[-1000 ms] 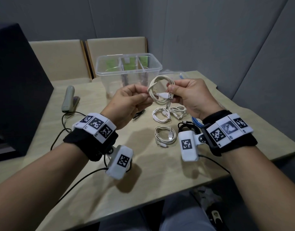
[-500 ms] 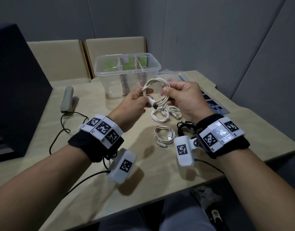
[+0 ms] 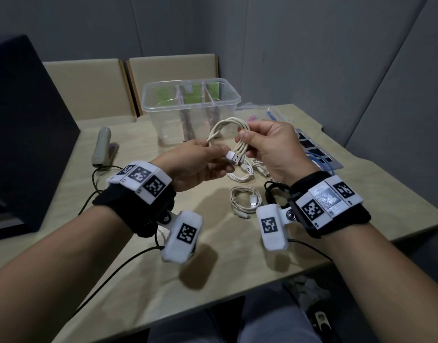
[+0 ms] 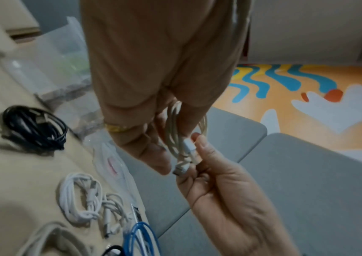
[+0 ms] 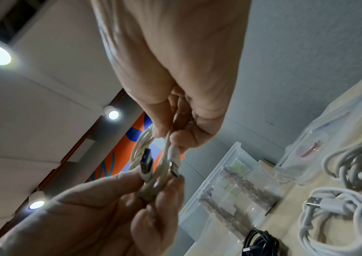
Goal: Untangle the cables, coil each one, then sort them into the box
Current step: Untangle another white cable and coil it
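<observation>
Both my hands grip one coiled white cable (image 3: pixel 234 138): left hand (image 3: pixel 198 167) pinching near the plug, right hand (image 3: pixel 272 149) at 3 o'clock, box (image 3: pixel 190 106) at 12.

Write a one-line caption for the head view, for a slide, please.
Both hands, left hand and right hand, hold a coiled white cable above the table, before a clear divided box.

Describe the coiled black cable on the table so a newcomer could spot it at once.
Start at the clear plastic box at the far side of the table, then come toward the person past the white cable coils. The black cable lies just right of the nearest white coil, partly hidden behind the right hand and its wrist. It is the only black coil there.
</observation>
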`<state>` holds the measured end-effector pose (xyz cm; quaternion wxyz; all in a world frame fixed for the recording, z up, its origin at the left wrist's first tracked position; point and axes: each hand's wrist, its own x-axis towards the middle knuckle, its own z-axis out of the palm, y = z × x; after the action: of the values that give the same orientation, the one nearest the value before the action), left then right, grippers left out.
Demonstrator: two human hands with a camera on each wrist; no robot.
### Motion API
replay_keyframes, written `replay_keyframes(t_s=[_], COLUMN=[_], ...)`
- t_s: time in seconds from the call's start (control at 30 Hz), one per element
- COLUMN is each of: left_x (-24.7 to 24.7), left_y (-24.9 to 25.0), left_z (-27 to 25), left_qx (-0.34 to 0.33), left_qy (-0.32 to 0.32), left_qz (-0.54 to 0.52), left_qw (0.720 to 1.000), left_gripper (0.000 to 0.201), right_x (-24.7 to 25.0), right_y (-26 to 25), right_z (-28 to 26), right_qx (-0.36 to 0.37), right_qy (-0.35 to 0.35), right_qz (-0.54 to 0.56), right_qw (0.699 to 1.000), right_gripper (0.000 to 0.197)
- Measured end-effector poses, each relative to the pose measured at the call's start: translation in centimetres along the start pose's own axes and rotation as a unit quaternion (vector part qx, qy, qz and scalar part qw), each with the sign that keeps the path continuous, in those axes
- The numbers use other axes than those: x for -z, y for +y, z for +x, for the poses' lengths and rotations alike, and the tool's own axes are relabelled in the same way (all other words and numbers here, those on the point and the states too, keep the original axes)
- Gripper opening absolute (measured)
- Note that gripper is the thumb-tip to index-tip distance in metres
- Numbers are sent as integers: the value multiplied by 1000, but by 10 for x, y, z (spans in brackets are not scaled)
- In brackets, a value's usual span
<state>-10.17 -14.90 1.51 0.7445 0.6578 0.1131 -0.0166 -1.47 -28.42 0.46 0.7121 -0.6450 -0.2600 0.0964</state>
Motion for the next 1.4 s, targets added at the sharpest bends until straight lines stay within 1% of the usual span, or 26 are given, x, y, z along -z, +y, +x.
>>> replay_keyframes(t_s=[0.1,0.17,0.2,0.3,0.47,0.53,0.63,0.73,0.93,1.03,1.1,1.17,1.27,1.4], left_x=[2,3,5,6,5,5,4,1,-6,-6,-5,-5,-4,-4], left_y=[3,5,5,2,-4,-6,-11,-13,-13,-12,-11,-10,-8,-9], left_z=[1,0,0,-2,-2,-2,-4,-5,-3,-1,0,0,0,1], left_qx=[40,56,60,61,35,24,18,17,4,-5,-15,-22,-23,-2], left_qy=[-8,-17,-22,-31,-19,-15,-30,-35,-7,19,41,50,61,65], left_qz=[4,13,21,48,81,68,17,-22,-68,-73,-41,41,159,207], left_qw=[999,998,998,996,996,997,999,999,998,997,998,998,985,976], left_gripper=[12,8,10,17,18,17,14,16,19,24,23,24,24,26], right_x=[-1,-1,-1,-1,1,4,7,10,13,13,12,11,9,6], right_y=[2,3,3,4,3,1,-2,-5,-11,-10,-8,-5,-3,-1], right_z=[0,-1,-1,-1,-1,-2,-2,-3,-2,-1,-1,0,-2,-4], right_qx=[-3,-7,-8,-9,-18,-19,-20,-22,-31,-31,-29,-27,-39,-57], right_qy=[-15,-24,-30,-54,-87,-100,-134,-158,-150,-149,-148,-132,-113,-104], right_qz=[1,3,0,-21,-33,-33,-28,-31,-15,-41,-58,-70,-68,-62], right_qw=[1000,1000,1000,998,996,994,990,987,988,987,987,988,990,991], right_gripper=[14,15,15,14,16,18,20,20,22,24,25,21,12,9])
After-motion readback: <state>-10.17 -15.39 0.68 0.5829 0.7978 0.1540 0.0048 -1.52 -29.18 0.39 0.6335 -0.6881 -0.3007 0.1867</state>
